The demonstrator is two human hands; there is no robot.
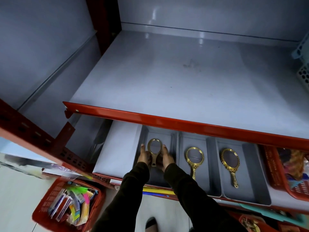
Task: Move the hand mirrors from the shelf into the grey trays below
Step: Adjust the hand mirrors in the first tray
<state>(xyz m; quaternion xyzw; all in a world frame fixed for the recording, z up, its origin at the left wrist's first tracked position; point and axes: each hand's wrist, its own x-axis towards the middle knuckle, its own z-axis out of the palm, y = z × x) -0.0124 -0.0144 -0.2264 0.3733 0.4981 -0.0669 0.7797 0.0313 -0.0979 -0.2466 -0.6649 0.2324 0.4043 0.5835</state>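
Three grey trays stand side by side on the lower shelf. Over the left tray (173,139) both hands hold a gold hand mirror (154,149), glass end pointing away from me. My left hand (144,156) grips its left side and my right hand (167,158) its right side, near the handle. A second gold mirror (194,156) lies flat in the middle tray (209,168). A third, ornate gold mirror (229,162) lies in the right tray (249,164). The upper shelf (167,77) shows a bare grey surface.
A red metal lip (184,122) edges the upper shelf, overhanging the backs of the trays. A red basket (275,173) of goods sits right of the trays. Another red basket (70,206) of colourful packets stands on the floor at lower left. Perforated teal baskets (302,64) sit at far right.
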